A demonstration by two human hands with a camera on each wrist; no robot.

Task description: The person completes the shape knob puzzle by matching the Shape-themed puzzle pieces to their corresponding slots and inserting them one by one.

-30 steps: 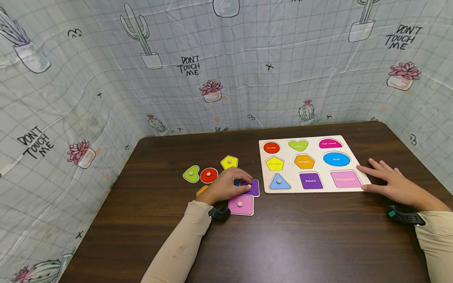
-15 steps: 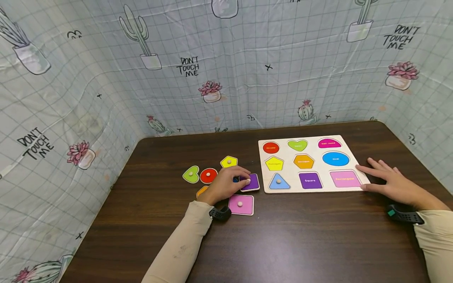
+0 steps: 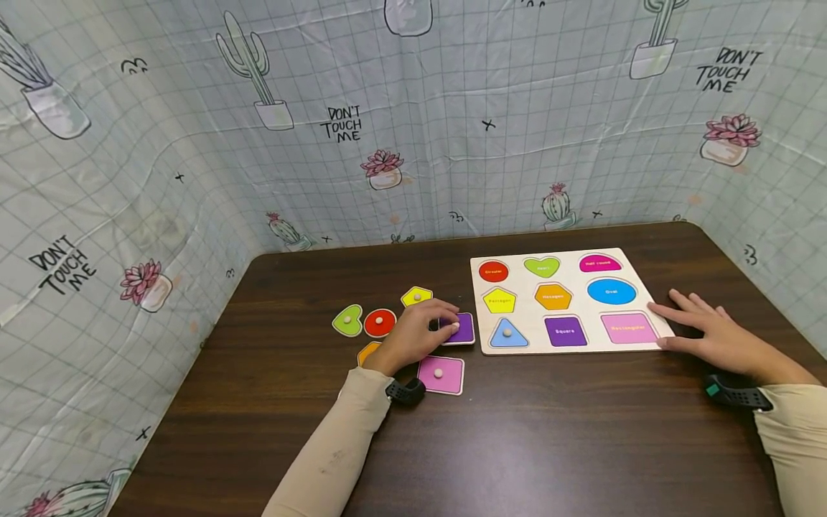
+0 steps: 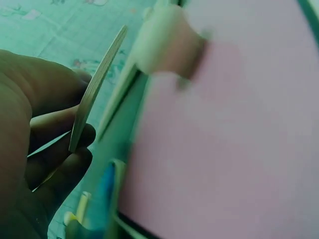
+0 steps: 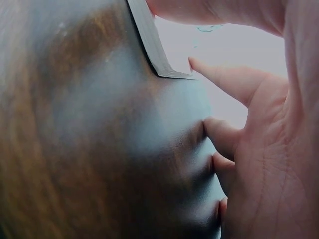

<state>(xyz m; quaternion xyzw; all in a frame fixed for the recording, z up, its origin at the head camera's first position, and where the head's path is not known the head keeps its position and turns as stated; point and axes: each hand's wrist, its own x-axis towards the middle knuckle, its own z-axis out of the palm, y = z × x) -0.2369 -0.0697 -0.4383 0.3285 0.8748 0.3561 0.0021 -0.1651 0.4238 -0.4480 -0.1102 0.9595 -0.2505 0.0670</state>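
Observation:
My left hand pinches the knob of a purple square puzzle piece, thumb and fingertips together. In the left wrist view, that piece shows edge-on and tilted at the fingertips. Just below the hand lies a pink rectangular piece, which looms large and blurred in the left wrist view. My right hand rests with spread fingers at the right edge of the white puzzle board. Its thumb and index finger touch the board's edge near the corner. A blue triangle piece sits in the board's lower left recess.
Left of my left hand lie a green heart piece, a red circle piece and a yellow pentagon piece. An orange hexagon piece is partly hidden by the wrist. A patterned cloth hangs behind the table.
The left hand has lifted the purple square piece off the pink piece it overlapped and moved it slightly away from the body. The right hand has stayed at the board's edge.

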